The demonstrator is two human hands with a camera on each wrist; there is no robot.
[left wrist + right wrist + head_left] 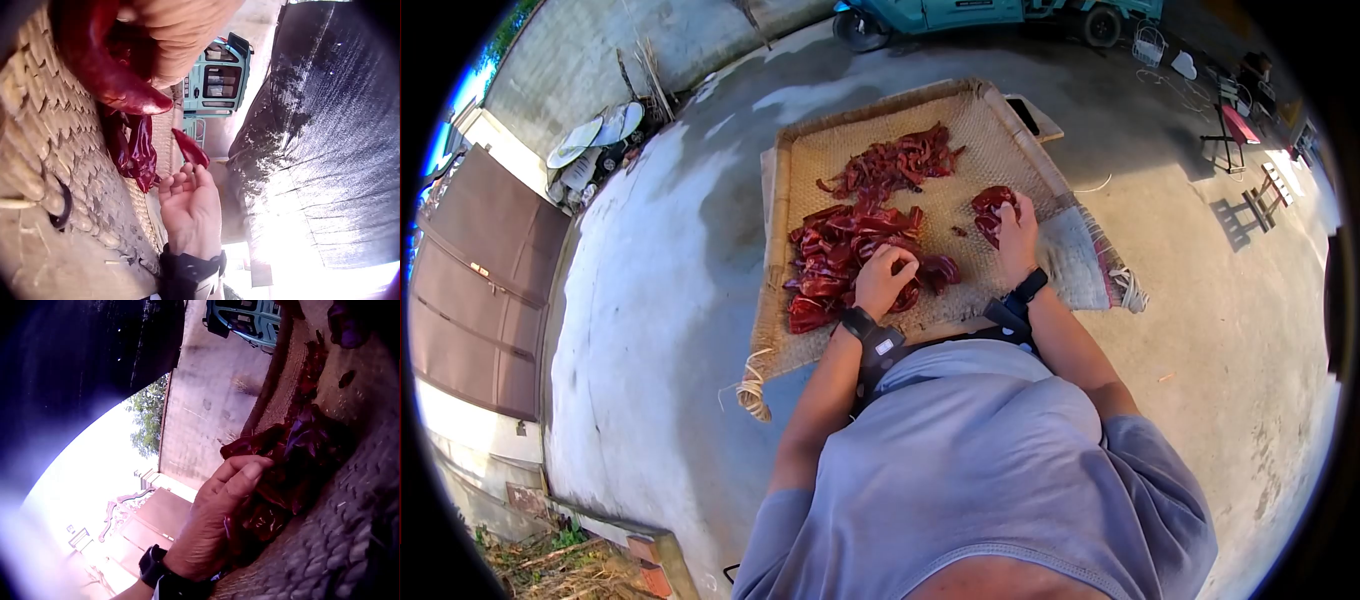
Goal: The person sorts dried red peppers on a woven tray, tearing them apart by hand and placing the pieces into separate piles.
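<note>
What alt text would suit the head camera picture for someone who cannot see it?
Seen from above, a person bends over a woven mat on concrete, the left hand gripping a heap of dried red chillies and the right hand holding a smaller clump. A teal vehicle stands beyond.

A woven tray [1000, 150] lies on the concrete ground [660, 300], with a mat [1080, 262] under its right edge. The left hand [885, 280] curls its fingers into the big pile of red chillies [830, 255]. The right hand [1017, 235] grips a small clump [990, 200] apart from the pile, near the tray's right rim
</note>
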